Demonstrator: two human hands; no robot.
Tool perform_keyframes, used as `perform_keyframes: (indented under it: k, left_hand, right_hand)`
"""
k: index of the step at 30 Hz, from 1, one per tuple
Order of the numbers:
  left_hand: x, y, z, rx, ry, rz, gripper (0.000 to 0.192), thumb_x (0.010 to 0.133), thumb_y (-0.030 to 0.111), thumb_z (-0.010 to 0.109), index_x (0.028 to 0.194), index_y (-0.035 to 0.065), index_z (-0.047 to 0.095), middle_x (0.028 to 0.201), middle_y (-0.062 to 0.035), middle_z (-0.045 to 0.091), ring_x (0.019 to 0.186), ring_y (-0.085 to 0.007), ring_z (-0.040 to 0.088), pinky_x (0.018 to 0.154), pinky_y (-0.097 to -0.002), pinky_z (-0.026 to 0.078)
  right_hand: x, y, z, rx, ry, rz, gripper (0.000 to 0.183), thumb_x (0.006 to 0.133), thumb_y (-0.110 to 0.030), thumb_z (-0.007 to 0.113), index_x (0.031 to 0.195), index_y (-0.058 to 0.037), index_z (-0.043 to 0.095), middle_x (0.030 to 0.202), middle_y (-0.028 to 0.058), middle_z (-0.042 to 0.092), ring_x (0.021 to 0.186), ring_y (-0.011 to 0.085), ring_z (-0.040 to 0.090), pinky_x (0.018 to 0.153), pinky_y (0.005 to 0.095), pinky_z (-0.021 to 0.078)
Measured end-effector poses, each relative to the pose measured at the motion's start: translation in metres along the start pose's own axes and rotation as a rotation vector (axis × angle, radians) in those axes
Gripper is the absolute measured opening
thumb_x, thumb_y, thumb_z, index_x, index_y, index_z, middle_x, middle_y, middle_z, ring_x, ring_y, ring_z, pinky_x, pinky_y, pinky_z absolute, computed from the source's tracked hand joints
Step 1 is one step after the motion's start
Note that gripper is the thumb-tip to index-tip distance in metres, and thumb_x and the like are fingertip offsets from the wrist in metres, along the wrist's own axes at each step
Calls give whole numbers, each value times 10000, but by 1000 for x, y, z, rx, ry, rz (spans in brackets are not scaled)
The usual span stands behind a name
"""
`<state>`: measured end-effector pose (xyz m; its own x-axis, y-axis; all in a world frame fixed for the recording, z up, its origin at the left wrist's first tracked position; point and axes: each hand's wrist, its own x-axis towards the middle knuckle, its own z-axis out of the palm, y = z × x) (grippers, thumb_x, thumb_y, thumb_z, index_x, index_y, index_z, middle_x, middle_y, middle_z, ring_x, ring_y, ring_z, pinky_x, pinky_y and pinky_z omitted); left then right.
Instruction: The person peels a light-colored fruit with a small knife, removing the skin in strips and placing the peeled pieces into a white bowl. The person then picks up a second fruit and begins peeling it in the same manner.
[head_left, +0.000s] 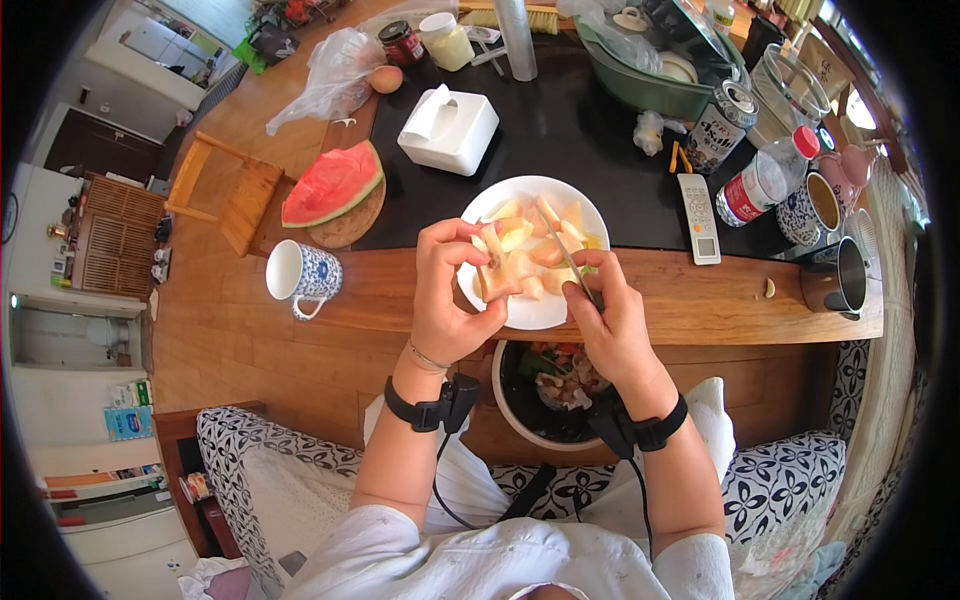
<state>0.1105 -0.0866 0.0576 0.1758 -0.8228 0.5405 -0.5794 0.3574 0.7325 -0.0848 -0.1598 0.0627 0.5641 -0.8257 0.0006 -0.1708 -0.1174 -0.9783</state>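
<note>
My left hand (454, 289) pinches a piece of pale peeled fruit (498, 274), with a darker core side showing, between thumb and fingers. It hovers over the left rim of a round white plate (536, 319). On that plate lie several cut fruit pieces (551, 251), pale yellow to light orange. In my right hand (611, 311) is a small knife (556, 236), its blade slanting up and left above the fruit. The knife's handle is mostly hidden by my fingers. Blade and held piece are apart.
Below the table edge stands a bin (504, 405) with peelings. A blue-and-white mug (319, 271) and a watermelon wedge (334, 184) on a round board (367, 217) are at left. Beyond the plate sits a white tissue box (450, 142); at right, a remote (699, 217) and plastic bottle (761, 184).
</note>
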Motion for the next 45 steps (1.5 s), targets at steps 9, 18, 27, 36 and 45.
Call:
perform_keyframes:
  k: [9, 18, 27, 36, 45]
  left_hand:
    - [1, 6, 7, -683, 182, -274, 330, 788, -52, 579, 1050, 78, 427, 1209, -133, 473, 1209, -380, 537, 1035, -458, 426]
    - [-1, -7, 9, -1338, 331, -599, 503, 956, 406, 427, 1222, -8, 529, 1218, -184, 592, 1215, -362, 528, 1103, -523, 367]
    - [-1, -3, 25, -1367, 321, -690, 650, 963, 514, 400, 1272, -50, 490, 1267, -201, 554, 1259, -334, 486, 1117, -481, 351]
    - [-12, -4, 39, -1084, 266, -639, 570, 965, 480, 456, 1319, 33, 466, 1312, -171, 537, 1152, -252, 534, 1064, -420, 376]
    - [-6, -3, 28, -1094, 219, -529, 324, 917, 209, 639, 1160, 105, 452, 1189, -105, 572, 1121, -217, 558, 1015, -410, 429]
  right_hand:
    - [-1, 1, 0, 1, 16, -10, 256, 922, -83, 571, 1157, -32, 485, 760, 203, 653, 700, 319, 656, 655, 349, 484]
    - [-1, -4, 1, 21, -23, 20, 267, 920, -87, 572, 1165, -35, 478, 753, 200, 651, 667, 321, 651, 628, 364, 484]
    - [-2, -2, 13, -84, 4, -58, 286, 903, -106, 593, 1143, -56, 448, 711, 204, 631, 667, 408, 636, 596, 434, 488]
    - [-3, -2, 18, -213, 12, -67, 318, 882, -123, 586, 1148, -52, 425, 739, 230, 645, 712, 430, 636, 612, 494, 505]
    - [-3, 2, 14, -288, 22, -82, 359, 878, -128, 583, 1178, -44, 406, 706, 235, 637, 678, 436, 630, 600, 500, 509]
